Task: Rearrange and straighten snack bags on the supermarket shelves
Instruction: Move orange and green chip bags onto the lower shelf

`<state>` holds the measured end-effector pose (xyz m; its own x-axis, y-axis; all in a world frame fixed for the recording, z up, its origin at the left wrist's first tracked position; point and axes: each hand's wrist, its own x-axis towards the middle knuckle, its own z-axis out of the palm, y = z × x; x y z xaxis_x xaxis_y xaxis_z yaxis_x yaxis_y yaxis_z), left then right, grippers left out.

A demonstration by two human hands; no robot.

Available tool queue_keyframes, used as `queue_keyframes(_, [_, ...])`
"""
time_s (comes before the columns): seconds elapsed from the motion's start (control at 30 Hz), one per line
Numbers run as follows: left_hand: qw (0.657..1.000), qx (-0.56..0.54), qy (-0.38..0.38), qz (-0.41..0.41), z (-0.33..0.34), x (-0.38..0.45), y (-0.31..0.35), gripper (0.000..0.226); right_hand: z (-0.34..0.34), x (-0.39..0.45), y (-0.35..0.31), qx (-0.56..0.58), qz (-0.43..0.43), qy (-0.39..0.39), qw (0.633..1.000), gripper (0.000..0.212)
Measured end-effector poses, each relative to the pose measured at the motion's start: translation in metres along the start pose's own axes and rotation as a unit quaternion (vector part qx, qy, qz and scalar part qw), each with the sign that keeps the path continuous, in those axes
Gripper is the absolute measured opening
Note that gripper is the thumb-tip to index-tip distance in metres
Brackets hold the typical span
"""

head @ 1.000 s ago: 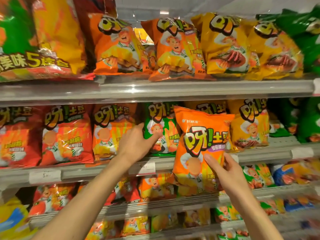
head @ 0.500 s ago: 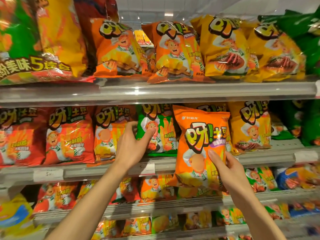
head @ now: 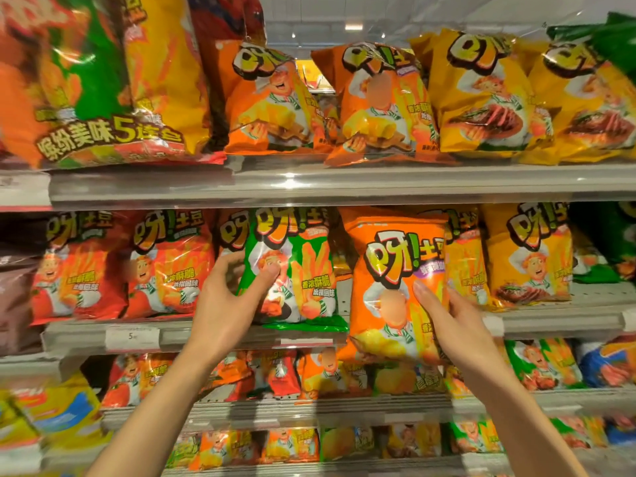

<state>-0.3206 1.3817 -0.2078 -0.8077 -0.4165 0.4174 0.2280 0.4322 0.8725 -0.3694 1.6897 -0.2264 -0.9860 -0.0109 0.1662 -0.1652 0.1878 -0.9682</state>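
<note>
Green bag [head: 292, 270] slid toward 3 o'clock since earlier; left hand [head: 229, 297] pinches its edge, right hand [head: 454, 325] fingers grip the orange bag [head: 392, 287], middle shelf [head: 220, 333]. I reckon it could slip off the lip.

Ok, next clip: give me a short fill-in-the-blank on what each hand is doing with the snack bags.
1. The right hand holds an ____ snack bag in front of the middle shelf.
2. The left hand has its grip on a ____ snack bag standing on that shelf.
3. To the right of the held bag stands a ____ bag.
4. The bags left of the left hand are ____.

Missing words: orange; green; yellow; red
</note>
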Motion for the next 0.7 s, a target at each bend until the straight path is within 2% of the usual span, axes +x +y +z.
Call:
queue_keyframes(0.03, [1.0,-0.002,0.004,-0.005,-0.008,-0.002,-0.003,0.066,0.006,0.002,-0.004,-0.006,-0.005,-0.006,1.0,0.067])
queue_keyframes(0.13, [1.0,-0.001,0.028,-0.011,-0.032,-0.007,-0.009,0.045,0.023,0.011,-0.016,-0.03,-0.028,-0.01,0.999,0.045])
queue_keyframes(0.3, [0.999,0.009,0.05,-0.016,-0.058,-0.009,-0.012,0.048,0.053,0.041,-0.026,-0.046,-0.045,0.0,0.998,0.048])
queue_keyframes(0.47, [0.998,0.009,0.055,-0.011,-0.072,-0.01,-0.016,0.04,0.08,0.075,-0.032,-0.047,-0.064,0.003,0.997,0.037])
queue_keyframes(0.6, [0.999,0.012,0.049,-0.018,-0.074,-0.011,-0.017,0.037,0.091,0.081,-0.02,-0.107,-0.03,-0.017,0.994,0.061])
queue_keyframes(0.7, [0.999,0.002,0.046,-0.014,-0.073,-0.012,-0.02,0.052,0.09,0.076,-0.007,-0.153,-0.036,-0.032,0.987,0.056])
